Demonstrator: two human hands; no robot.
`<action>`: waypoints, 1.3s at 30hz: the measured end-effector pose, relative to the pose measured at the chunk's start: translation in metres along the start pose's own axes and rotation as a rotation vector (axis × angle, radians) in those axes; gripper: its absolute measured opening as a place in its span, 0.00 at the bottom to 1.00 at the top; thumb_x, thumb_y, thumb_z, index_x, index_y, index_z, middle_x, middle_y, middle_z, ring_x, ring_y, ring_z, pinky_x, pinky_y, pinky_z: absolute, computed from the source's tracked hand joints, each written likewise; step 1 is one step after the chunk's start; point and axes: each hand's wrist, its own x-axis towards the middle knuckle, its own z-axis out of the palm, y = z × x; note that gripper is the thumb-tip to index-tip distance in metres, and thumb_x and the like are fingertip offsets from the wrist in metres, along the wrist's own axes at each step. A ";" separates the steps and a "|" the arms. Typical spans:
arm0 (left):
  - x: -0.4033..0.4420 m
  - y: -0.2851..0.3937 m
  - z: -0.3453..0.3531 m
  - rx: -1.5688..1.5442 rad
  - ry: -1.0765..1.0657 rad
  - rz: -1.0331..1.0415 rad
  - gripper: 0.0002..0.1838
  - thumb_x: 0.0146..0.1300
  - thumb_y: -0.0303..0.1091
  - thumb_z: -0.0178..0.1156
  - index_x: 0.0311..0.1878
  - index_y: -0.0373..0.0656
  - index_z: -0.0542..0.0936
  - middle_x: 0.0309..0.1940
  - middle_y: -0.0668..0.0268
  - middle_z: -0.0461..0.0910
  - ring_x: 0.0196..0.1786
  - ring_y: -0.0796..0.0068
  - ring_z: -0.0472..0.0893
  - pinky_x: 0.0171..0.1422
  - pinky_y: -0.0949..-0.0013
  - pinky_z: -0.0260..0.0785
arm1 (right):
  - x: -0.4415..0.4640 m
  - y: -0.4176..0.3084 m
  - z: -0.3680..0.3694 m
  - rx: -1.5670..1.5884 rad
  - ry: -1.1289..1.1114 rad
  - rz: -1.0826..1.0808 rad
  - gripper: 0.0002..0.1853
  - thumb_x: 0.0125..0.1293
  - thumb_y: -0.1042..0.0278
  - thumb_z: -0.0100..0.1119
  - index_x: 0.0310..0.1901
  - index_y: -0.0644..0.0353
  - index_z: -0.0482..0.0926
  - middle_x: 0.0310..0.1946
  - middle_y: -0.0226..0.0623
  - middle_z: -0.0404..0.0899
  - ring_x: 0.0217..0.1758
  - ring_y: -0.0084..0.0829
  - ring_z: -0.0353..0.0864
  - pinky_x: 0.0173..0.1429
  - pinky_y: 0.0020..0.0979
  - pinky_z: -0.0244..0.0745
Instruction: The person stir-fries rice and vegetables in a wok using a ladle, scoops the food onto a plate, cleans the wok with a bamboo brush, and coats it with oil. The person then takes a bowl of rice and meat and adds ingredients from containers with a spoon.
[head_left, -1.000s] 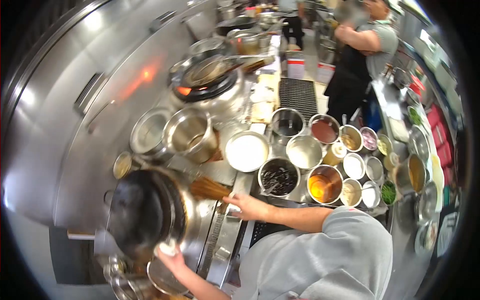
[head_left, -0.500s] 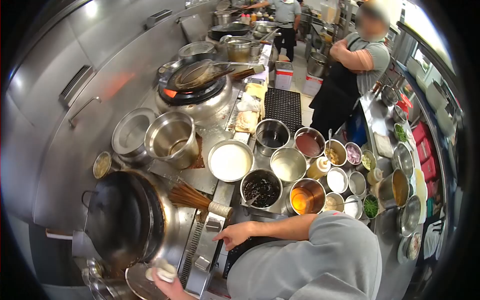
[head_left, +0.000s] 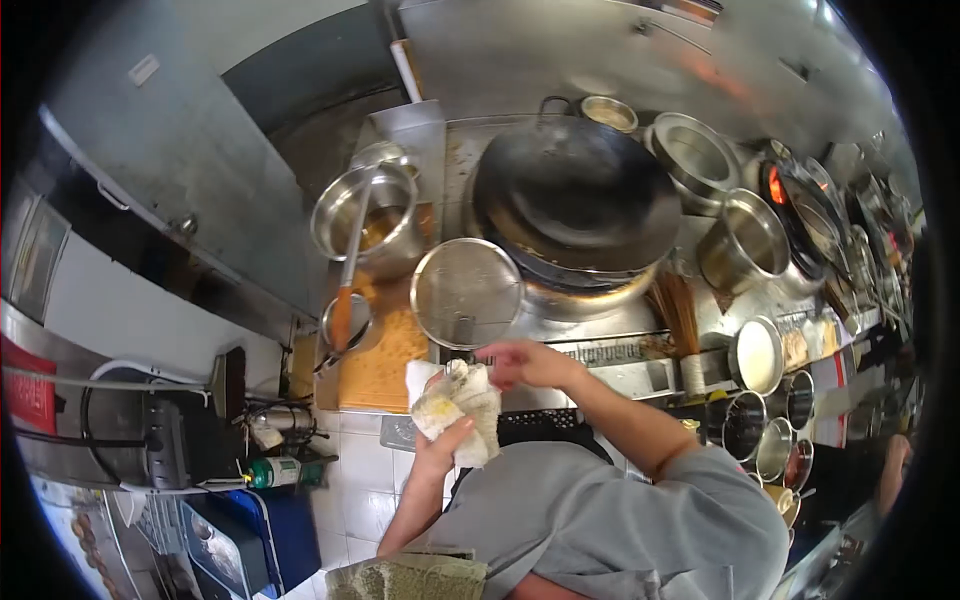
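Note:
Folded white cloth (head_left: 463,415), stained yellow in places, is gripped in my left hand (head_left: 441,446) in front of the stove's edge. Just right of the cloth's upper end is my right hand (head_left: 525,364), fingers partly stretched and holding nothing I can see. Whether its fingertips touch the cloth I cannot tell. Beyond both hands lies a round wire-mesh strainer (head_left: 467,285) with a metal rim. Behind it, a large black wok (head_left: 575,195) rests over the burner.
A metal pot (head_left: 335,225) at left holds a long-handled tool (head_left: 352,260). Right of the wok are a bamboo brush (head_left: 677,310), a steel pot (head_left: 742,240) and a bowl of white liquid (head_left: 758,357). A blue bin (head_left: 285,530) stands lower left. Another person's arm (head_left: 893,475) shows far right.
My view has turned left along the stove. My right hand has left the control knobs and come beside the cloth, which my left hand still holds.

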 end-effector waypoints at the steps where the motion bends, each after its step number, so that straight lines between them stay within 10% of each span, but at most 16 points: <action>1: -0.001 0.008 -0.007 0.062 -0.004 0.051 0.42 0.49 0.26 0.64 0.68 0.40 0.56 0.58 0.59 0.68 0.61 0.65 0.69 0.64 0.61 0.62 | 0.026 -0.012 0.010 0.117 -0.015 -0.028 0.23 0.64 0.66 0.58 0.60 0.60 0.70 0.35 0.32 0.78 0.35 0.21 0.76 0.44 0.25 0.74; 3: 0.001 0.022 -0.016 0.187 -0.046 0.131 0.43 0.48 0.27 0.65 0.68 0.39 0.56 0.58 0.58 0.68 0.61 0.65 0.69 0.65 0.61 0.61 | 0.080 -0.038 0.035 0.231 0.006 0.055 0.41 0.59 0.39 0.59 0.65 0.61 0.62 0.48 0.44 0.77 0.52 0.31 0.77 0.52 0.32 0.74; 6: 0.004 0.030 -0.038 0.549 -0.036 0.311 0.42 0.47 0.27 0.66 0.66 0.38 0.59 0.55 0.58 0.70 0.57 0.66 0.71 0.62 0.61 0.65 | 0.183 -0.027 0.072 0.519 0.026 0.071 0.51 0.53 0.24 0.53 0.63 0.64 0.60 0.52 0.60 0.70 0.52 0.45 0.76 0.53 0.41 0.75; 8: -0.003 0.007 -0.079 0.391 0.054 0.161 0.42 0.47 0.25 0.63 0.67 0.37 0.57 0.57 0.58 0.69 0.59 0.65 0.70 0.64 0.58 0.63 | 0.182 -0.073 0.097 0.516 0.100 0.036 0.43 0.54 0.23 0.51 0.51 0.62 0.70 0.38 0.45 0.75 0.41 0.32 0.77 0.45 0.34 0.76; 10: -0.001 0.011 -0.067 0.341 0.024 0.208 0.41 0.48 0.26 0.63 0.67 0.36 0.57 0.56 0.58 0.69 0.58 0.65 0.71 0.63 0.59 0.64 | 0.220 -0.062 0.115 0.715 0.026 -0.202 0.30 0.56 0.32 0.58 0.22 0.55 0.66 0.15 0.29 0.70 0.19 0.21 0.72 0.21 0.31 0.63; 16: 0.022 0.020 -0.030 0.241 -0.120 0.328 0.40 0.49 0.29 0.63 0.67 0.36 0.58 0.55 0.58 0.70 0.56 0.65 0.72 0.60 0.61 0.67 | 0.226 -0.074 0.094 0.381 0.524 -0.287 0.19 0.51 0.74 0.58 0.44 0.67 0.65 0.21 0.35 0.71 0.18 0.26 0.73 0.20 0.30 0.67; 21: 0.041 0.022 -0.010 0.263 -0.365 0.312 0.37 0.50 0.33 0.61 0.64 0.33 0.60 0.55 0.57 0.70 0.55 0.64 0.73 0.58 0.63 0.69 | 0.130 -0.096 0.063 0.425 0.344 -0.400 0.24 0.52 0.73 0.58 0.52 0.64 0.65 0.22 0.32 0.72 0.18 0.24 0.72 0.21 0.28 0.67; 24: 0.039 0.038 -0.005 0.224 -0.436 -0.078 0.47 0.42 0.35 0.63 0.67 0.34 0.55 0.54 0.53 0.68 0.57 0.60 0.70 0.62 0.58 0.64 | 0.089 -0.092 0.029 0.416 0.122 -0.587 0.25 0.53 0.77 0.58 0.54 0.62 0.64 0.24 0.31 0.73 0.20 0.23 0.74 0.26 0.23 0.70; 28: 0.064 0.020 0.024 0.086 -0.754 0.035 0.42 0.41 0.33 0.68 0.61 0.33 0.61 0.53 0.60 0.71 0.55 0.63 0.73 0.63 0.61 0.65 | 0.051 -0.110 -0.017 0.030 0.450 -0.422 0.33 0.55 0.73 0.57 0.64 0.58 0.59 0.30 0.39 0.76 0.21 0.23 0.77 0.21 0.28 0.72; 33: 0.061 0.013 0.044 0.119 -0.751 -0.097 0.43 0.41 0.32 0.68 0.62 0.34 0.60 0.54 0.60 0.71 0.56 0.63 0.73 0.63 0.61 0.65 | 0.008 -0.101 -0.011 -0.211 0.647 -0.276 0.22 0.53 0.72 0.58 0.51 0.65 0.70 0.25 0.43 0.77 0.21 0.33 0.78 0.24 0.33 0.72; 36: 0.055 0.011 0.047 0.125 -0.777 -0.148 0.43 0.41 0.32 0.69 0.62 0.34 0.60 0.54 0.60 0.71 0.56 0.63 0.73 0.63 0.60 0.65 | 0.019 -0.054 -0.017 -0.389 0.695 -0.405 0.28 0.57 0.70 0.59 0.61 0.61 0.66 0.45 0.48 0.78 0.48 0.41 0.78 0.51 0.35 0.73; 39: 0.051 0.011 0.047 0.130 -0.788 -0.182 0.44 0.40 0.31 0.69 0.63 0.34 0.60 0.54 0.59 0.71 0.57 0.63 0.72 0.63 0.60 0.65 | 0.009 -0.054 -0.005 -0.333 0.699 -0.491 0.27 0.57 0.72 0.58 0.60 0.62 0.67 0.47 0.45 0.75 0.47 0.38 0.77 0.47 0.32 0.75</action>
